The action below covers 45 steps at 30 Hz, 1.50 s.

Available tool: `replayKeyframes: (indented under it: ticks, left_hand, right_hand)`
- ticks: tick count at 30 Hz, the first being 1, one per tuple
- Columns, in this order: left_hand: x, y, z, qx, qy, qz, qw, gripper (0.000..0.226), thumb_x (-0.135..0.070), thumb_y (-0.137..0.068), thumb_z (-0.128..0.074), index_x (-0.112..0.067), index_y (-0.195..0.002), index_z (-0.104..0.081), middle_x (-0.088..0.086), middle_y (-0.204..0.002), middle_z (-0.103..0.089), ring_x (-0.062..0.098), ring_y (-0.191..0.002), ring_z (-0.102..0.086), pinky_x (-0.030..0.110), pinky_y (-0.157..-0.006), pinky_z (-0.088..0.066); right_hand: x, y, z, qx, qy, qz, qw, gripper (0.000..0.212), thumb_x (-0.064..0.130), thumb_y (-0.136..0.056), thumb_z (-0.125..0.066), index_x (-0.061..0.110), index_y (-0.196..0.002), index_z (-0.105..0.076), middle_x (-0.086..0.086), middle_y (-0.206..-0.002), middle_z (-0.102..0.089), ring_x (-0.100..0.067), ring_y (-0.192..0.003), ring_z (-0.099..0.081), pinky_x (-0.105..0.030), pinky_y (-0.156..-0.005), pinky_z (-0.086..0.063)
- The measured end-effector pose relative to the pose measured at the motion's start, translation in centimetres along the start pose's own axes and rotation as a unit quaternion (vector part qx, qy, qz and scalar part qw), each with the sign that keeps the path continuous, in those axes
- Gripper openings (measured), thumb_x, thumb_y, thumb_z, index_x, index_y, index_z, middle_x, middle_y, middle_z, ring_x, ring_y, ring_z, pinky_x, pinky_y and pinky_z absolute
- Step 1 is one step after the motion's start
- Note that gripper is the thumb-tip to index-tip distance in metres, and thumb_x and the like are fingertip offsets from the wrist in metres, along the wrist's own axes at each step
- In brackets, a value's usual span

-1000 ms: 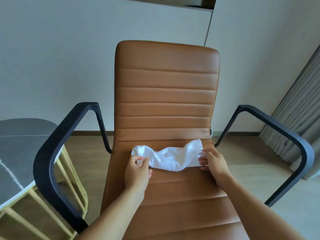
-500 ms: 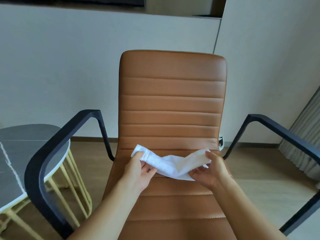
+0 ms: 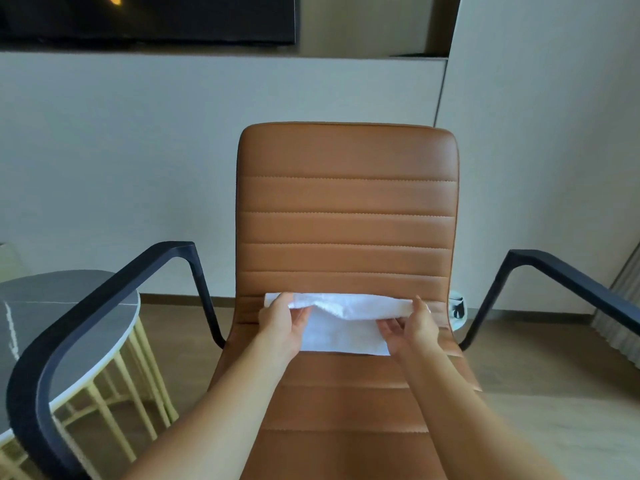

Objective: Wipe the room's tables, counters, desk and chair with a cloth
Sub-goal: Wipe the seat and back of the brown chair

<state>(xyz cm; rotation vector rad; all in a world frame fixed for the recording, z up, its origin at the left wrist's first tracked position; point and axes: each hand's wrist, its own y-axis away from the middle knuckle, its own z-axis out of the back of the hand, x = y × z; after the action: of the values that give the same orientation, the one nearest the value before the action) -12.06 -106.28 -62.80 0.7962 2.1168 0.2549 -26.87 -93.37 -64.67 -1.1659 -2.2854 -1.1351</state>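
Head view of a tan leather chair [image 3: 346,209] with horizontal stitched ribs, seen from its front edge. A white cloth [image 3: 341,322] is held stretched across the rear of the seat, just in front of the crease where the seat meets the backrest; its upper edge is bunched into a roll and a flat flap hangs down from it toward the seat. Whether the flap touches the leather cannot be told.

The left hand [image 3: 282,323] pinches the cloth's left end, thumb on top and fingers curled beneath. The right hand [image 3: 412,327] grips the right end, fingers curled under the rolled edge. Both forearms reach in over the front of the seat, leaving the middle of the seat bare between them.

The left armrest [image 3: 104,306] and the right armrest [image 3: 571,282], both black, stand well out from the seat's side edges, with open gaps between each armrest and the leather. The backrest above the cloth is uncovered to its top edge.

A round grey-topped table [image 3: 52,323] on pale yellow legs sits just beyond the left armrest. A dark screen [image 3: 149,19] hangs on the wall above. A grey curtain [image 3: 623,306] shows at the right margin, and wood flooring [image 3: 536,341] lies to either side of the chair.
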Motion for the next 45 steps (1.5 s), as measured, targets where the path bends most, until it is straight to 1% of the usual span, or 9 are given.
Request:
replayKeyframes:
  ticks: [5,9,13,18,24,28,31,37,45]
  left_hand:
    - [1.0,-1.9,0.8,-0.009,-0.053,0.012,0.999,0.036,-0.015,-0.093,-0.069,-0.01,-0.128,-0.059,0.012,-0.123,-0.063,0.027,-0.109,-0.065,0.035,-0.067,-0.06]
    - [0.7,-2.4,0.9,-0.005,-0.068,0.014,0.998,0.029,-0.013,-0.098,-0.057,-0.008,-0.127,-0.058,0.016,-0.121,-0.066,0.031,-0.108,-0.067,0.04,-0.069,-0.062]
    - [-0.6,-2.5,-0.3,0.011,-0.064,-0.016,0.998,0.033,-0.008,-0.099,-0.05,-0.005,-0.132,-0.055,0.021,-0.133,-0.059,0.037,-0.121,-0.061,0.049,-0.092,-0.058]
    - [-2.8,-1.2,-2.5,0.047,-0.049,-0.043,0.997,0.019,-0.008,-0.101,-0.052,-0.005,-0.118,-0.058,0.017,-0.117,-0.061,0.029,-0.106,-0.065,0.037,-0.076,-0.059]
    - [-6.0,0.2,-5.2,0.109,-0.012,-0.072,0.991,0.009,-0.008,-0.1,-0.054,-0.007,-0.105,-0.061,0.014,-0.11,-0.067,0.024,-0.099,-0.069,0.032,-0.074,-0.062]
    - [-8.6,0.9,-7.3,0.141,0.0,-0.095,0.985,0.017,-0.008,-0.098,-0.057,-0.005,-0.114,-0.064,0.015,-0.117,-0.07,0.024,-0.104,-0.071,0.031,-0.072,-0.063]
    - [-10.7,1.6,-9.1,0.167,-0.018,-0.12,0.978,0.026,-0.007,-0.098,-0.059,-0.006,-0.123,-0.063,0.013,-0.12,-0.07,0.022,-0.105,-0.072,0.034,-0.081,-0.063]
    - [-15.1,2.2,-12.0,0.179,-0.042,-0.19,0.964,0.023,-0.002,-0.102,-0.053,-0.007,-0.123,-0.061,0.013,-0.123,-0.067,0.022,-0.11,-0.07,0.037,-0.093,-0.06]
    - [-16.1,1.5,-12.3,0.165,-0.071,-0.212,0.961,0.03,-0.008,-0.104,-0.05,-0.014,-0.132,-0.058,0.005,-0.131,-0.063,0.018,-0.115,-0.066,0.037,-0.104,-0.052]
  right_hand:
    - [-1.6,-1.3,-0.1,0.028,0.12,0.017,0.992,0.019,0.02,-0.093,-0.071,0.011,-0.108,-0.062,-0.015,-0.111,-0.066,-0.035,-0.105,-0.067,-0.043,-0.07,-0.06]
    - [-1.6,-2.0,0.1,0.037,0.136,0.002,0.99,0.013,0.024,-0.097,-0.063,0.014,-0.105,-0.06,-0.014,-0.111,-0.065,-0.036,-0.102,-0.068,-0.042,-0.066,-0.06]
    - [-0.1,-2.4,-0.6,0.053,0.135,0.038,0.989,0.016,0.027,-0.099,-0.06,0.012,-0.103,-0.063,-0.014,-0.106,-0.069,-0.032,-0.095,-0.071,-0.038,-0.064,-0.061]
    - [2.3,-1.5,-2.9,0.077,0.141,0.087,0.983,0.018,0.028,-0.1,-0.058,0.012,-0.106,-0.065,-0.015,-0.101,-0.072,-0.032,-0.091,-0.075,-0.04,-0.066,-0.063]
    - [6.4,0.4,-6.9,0.121,0.14,0.131,0.974,0.022,0.031,-0.1,-0.058,0.012,-0.108,-0.065,-0.017,-0.103,-0.071,-0.031,-0.094,-0.075,-0.041,-0.075,-0.064]
    - [9.0,1.9,-9.8,0.156,0.125,0.143,0.969,0.023,0.032,-0.099,-0.061,0.012,-0.107,-0.066,-0.015,-0.098,-0.074,-0.027,-0.083,-0.078,-0.042,-0.075,-0.064]
    - [10.5,2.8,-12.0,0.2,0.113,0.142,0.963,0.023,0.033,-0.1,-0.06,0.011,-0.106,-0.066,-0.014,-0.099,-0.075,-0.027,-0.08,-0.078,-0.043,-0.074,-0.064]
    - [12.7,4.0,-16.7,0.278,0.076,0.145,0.947,0.029,0.032,-0.105,-0.052,0.007,-0.119,-0.059,-0.018,-0.112,-0.072,-0.03,-0.094,-0.076,-0.042,-0.074,-0.063]
    - [11.5,4.4,-18.4,0.29,0.073,0.148,0.943,0.03,0.033,-0.106,-0.051,0.01,-0.123,-0.06,-0.013,-0.116,-0.073,-0.028,-0.102,-0.074,-0.043,-0.08,-0.063]
